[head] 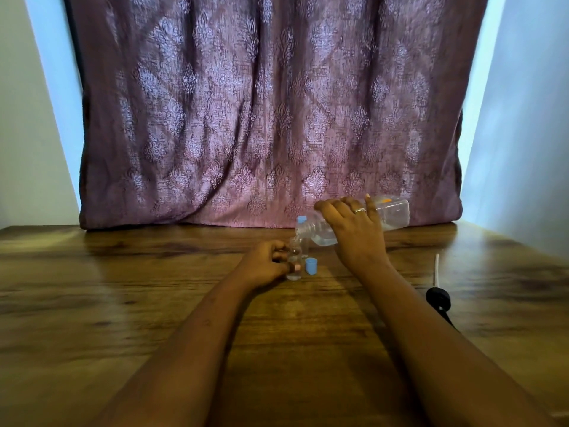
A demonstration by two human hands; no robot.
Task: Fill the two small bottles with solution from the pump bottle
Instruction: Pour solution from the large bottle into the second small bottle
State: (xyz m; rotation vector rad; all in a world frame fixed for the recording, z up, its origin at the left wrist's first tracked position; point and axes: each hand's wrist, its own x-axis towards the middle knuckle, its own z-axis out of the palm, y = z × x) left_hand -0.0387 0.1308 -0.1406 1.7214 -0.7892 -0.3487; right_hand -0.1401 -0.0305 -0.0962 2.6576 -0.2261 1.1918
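My right hand [354, 229] grips the clear pump bottle [394, 214], pump removed, tipped almost level with its open neck pointing left and down. The neck hangs just over a small clear bottle [294, 269] that stands on the wooden table [123, 303]. My left hand [266, 263] pinches this small bottle from the left. A little clear liquid lies in its bottom. A second small bottle with a blue cap [301, 219] stands behind, mostly hidden by the big bottle. A loose blue cap [311, 265] sits just right of the held bottle.
The black pump head [438, 298] with its white tube [436, 269] lies on the table to the right. A purple patterned curtain [271, 118] hangs along the table's far edge, close behind the bottles.
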